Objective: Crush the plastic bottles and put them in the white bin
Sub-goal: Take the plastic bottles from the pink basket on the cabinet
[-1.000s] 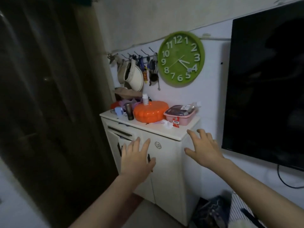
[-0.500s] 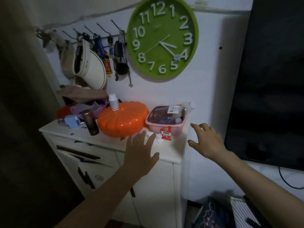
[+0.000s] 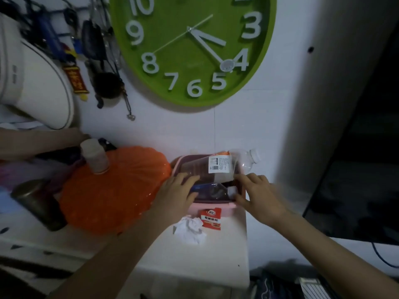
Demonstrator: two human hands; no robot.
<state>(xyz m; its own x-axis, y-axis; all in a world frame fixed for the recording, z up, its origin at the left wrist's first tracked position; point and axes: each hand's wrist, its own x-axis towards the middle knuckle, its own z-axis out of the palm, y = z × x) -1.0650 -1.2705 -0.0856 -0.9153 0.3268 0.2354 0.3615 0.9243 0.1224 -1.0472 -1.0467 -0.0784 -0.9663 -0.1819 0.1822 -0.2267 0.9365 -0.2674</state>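
A clear plastic bottle (image 3: 218,164) with a white label and cap lies across the top of a pink basket (image 3: 212,205) on the white cabinet. A second bottle (image 3: 212,190) with a blue band lies lower in the basket. My left hand (image 3: 176,196) reaches in from the left, its fingertips touching the bottles at the basket's left side. My right hand (image 3: 258,194) rests spread over the basket's right rim, fingertips just under the top bottle. Neither hand has closed around a bottle. The white bin is out of view.
An orange pumpkin-shaped container (image 3: 112,188) with a small jar (image 3: 95,157) on it stands left of the basket. A dark cup (image 3: 40,205), crumpled tissue (image 3: 190,230) and a red packet (image 3: 211,219) lie on the cabinet top (image 3: 194,262). A green clock (image 3: 192,48) hangs above, a dark screen (image 3: 356,169) to the right.
The view has moved in close to the cabinet. Both hands have come forward from above the cabinet's front edge to the pink basket and now touch the bottles and rim.
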